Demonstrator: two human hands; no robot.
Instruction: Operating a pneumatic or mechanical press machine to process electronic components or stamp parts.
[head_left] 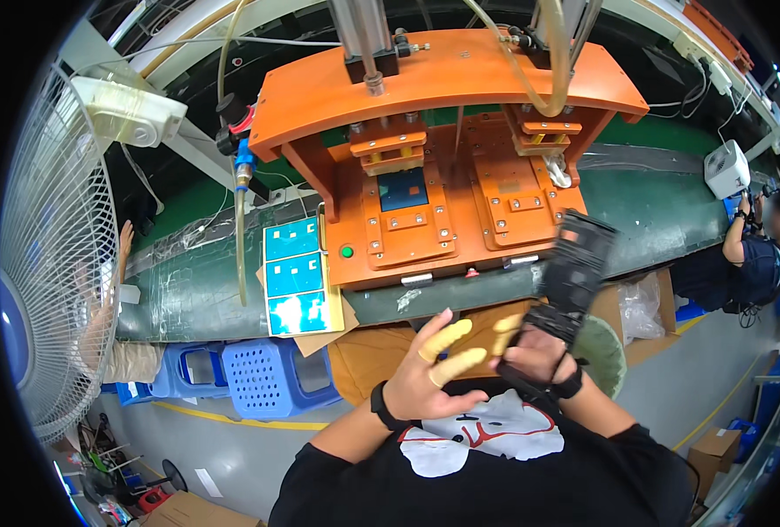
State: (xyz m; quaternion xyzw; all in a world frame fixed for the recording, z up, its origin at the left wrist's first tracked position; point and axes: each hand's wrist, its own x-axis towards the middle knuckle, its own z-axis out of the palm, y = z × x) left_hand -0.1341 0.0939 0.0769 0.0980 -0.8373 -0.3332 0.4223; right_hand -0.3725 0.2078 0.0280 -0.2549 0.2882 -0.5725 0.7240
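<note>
"What's in the grip?"

"The right hand [533, 353] is closed on a dark slatted piece [576, 268], blurred, which runs from the fingers toward 1 o'clock. The left hand [429, 373], at its 9 o'clock, holds nothing, fingers spread, two in yellow cots [460, 366]"

"Room to move?"

"There's a gap between the hands; at 12 o'clock the front edge of the green bench [653, 206] and the orange press [377, 274] bound it. The piece overlaps the press's right front side in view; whether they touch I can't tell"

"And around?"

"From the left hand, blue sheets [291, 274] lie at 10 o'clock, a blue stool [271, 378] stands at 9. From the right, a green bin [608, 347] is near at 3; beyond it, toward 2, a carton [645, 349] holding clear plastic [641, 307], then a person [754, 255]"
</note>
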